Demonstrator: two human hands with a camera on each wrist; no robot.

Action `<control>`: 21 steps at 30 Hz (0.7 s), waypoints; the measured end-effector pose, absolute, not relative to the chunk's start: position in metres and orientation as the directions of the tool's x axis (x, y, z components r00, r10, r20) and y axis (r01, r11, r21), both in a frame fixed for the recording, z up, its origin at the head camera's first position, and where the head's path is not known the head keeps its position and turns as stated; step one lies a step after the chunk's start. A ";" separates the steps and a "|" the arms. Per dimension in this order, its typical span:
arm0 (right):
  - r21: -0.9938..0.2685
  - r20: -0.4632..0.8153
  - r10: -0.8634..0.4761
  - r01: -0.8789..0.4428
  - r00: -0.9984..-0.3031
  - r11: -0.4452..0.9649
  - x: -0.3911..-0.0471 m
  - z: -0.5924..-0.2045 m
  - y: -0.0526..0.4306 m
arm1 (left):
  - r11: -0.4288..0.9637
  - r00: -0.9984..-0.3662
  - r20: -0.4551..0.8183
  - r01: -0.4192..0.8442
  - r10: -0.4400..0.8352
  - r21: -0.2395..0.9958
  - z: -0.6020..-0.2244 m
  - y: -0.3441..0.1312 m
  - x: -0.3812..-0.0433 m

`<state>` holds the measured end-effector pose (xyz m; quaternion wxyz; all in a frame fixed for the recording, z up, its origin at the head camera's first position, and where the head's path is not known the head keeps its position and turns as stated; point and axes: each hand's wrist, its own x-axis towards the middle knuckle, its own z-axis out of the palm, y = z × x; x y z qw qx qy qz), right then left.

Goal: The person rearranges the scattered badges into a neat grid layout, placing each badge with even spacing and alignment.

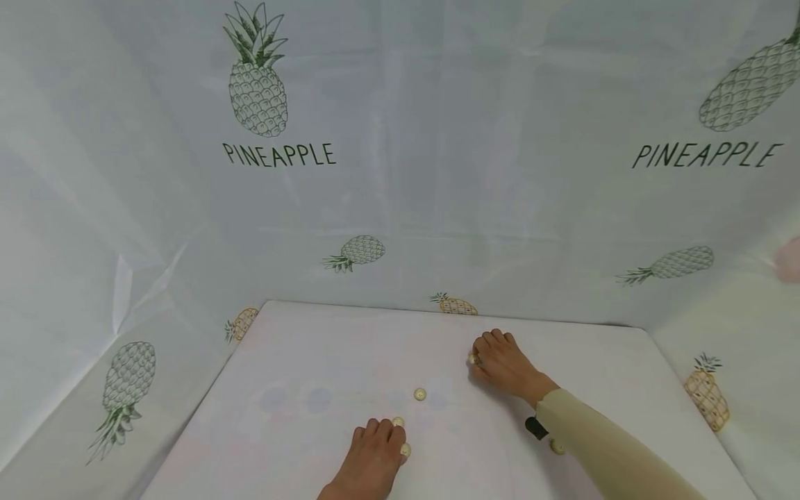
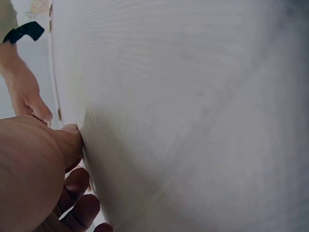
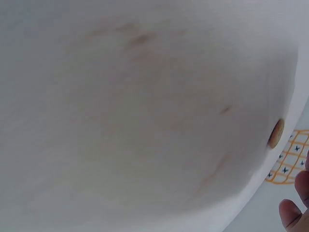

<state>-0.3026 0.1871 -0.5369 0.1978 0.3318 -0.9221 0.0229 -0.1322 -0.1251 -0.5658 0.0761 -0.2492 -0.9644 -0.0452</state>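
My left hand (image 1: 373, 448) is low over the white table, its thumb and fingers bent around a small round pale disc (image 1: 405, 451). Just beyond its fingertips lies a second disc (image 1: 398, 421). In the left wrist view the thumb (image 2: 70, 142) and fingers are close to the tabletop; the disc there is hidden. Farther back, my right hand (image 1: 503, 364) pinches another pale disc (image 1: 474, 358). Between the hands a disc (image 1: 420, 394) lies flat. The right wrist view catches only some fingers (image 3: 304, 188) at its edge, apart from a wooden-looking disc (image 3: 276, 134).
Another disc (image 1: 557, 446) lies beside the right sleeve (image 1: 606, 444). A dark band piece (image 1: 535, 428) juts from the right wrist. White cloth (image 1: 437, 173) printed with pineapples surrounds the white table (image 1: 281, 361) at the back and sides.
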 end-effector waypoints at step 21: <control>-0.015 0.236 -0.574 -0.593 -0.784 0.805 -0.326 -0.541 0.156 | 0.867 -0.874 0.122 0.484 0.471 0.118 -0.562 -0.126 -0.134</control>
